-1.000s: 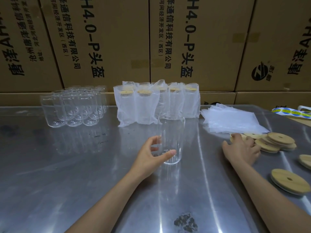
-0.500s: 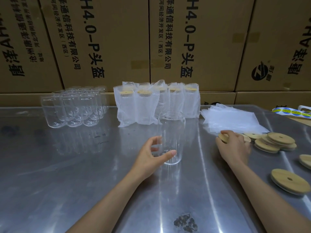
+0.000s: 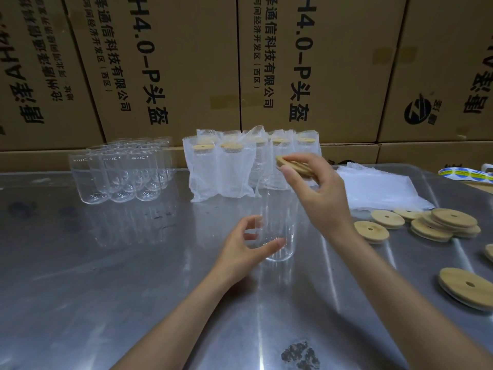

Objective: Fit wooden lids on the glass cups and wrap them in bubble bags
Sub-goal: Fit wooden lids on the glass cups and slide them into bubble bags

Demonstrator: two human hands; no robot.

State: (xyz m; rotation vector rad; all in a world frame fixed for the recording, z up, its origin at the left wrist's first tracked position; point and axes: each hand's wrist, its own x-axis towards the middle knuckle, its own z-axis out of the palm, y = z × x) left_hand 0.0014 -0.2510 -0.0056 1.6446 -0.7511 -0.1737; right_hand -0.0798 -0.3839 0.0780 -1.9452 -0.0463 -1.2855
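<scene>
Since prev frame, right hand [image 3: 320, 193] rose w/ round bamboo lid [image 3: 294, 166] pinched, tilted over clear glass cup [image 3: 277, 217]; left hand [image 3: 240, 249] fingers curl round base, steadying.

Stacked cardboard boxes [image 3: 170, 65] printed with Chinese text, sticker roll [image 3: 465, 174], steel table [image 3: 106, 276]

Bare steel surface [image 3: 106, 289] lies open across the near left; the cluster of empty glass cups [image 3: 120, 172] blocks the far left; wrapped cups [image 3: 221, 169] wall the far middle; loose wooden lids [image 3: 440, 225] and bubble bags [image 3: 381, 190] crowd the right
</scene>
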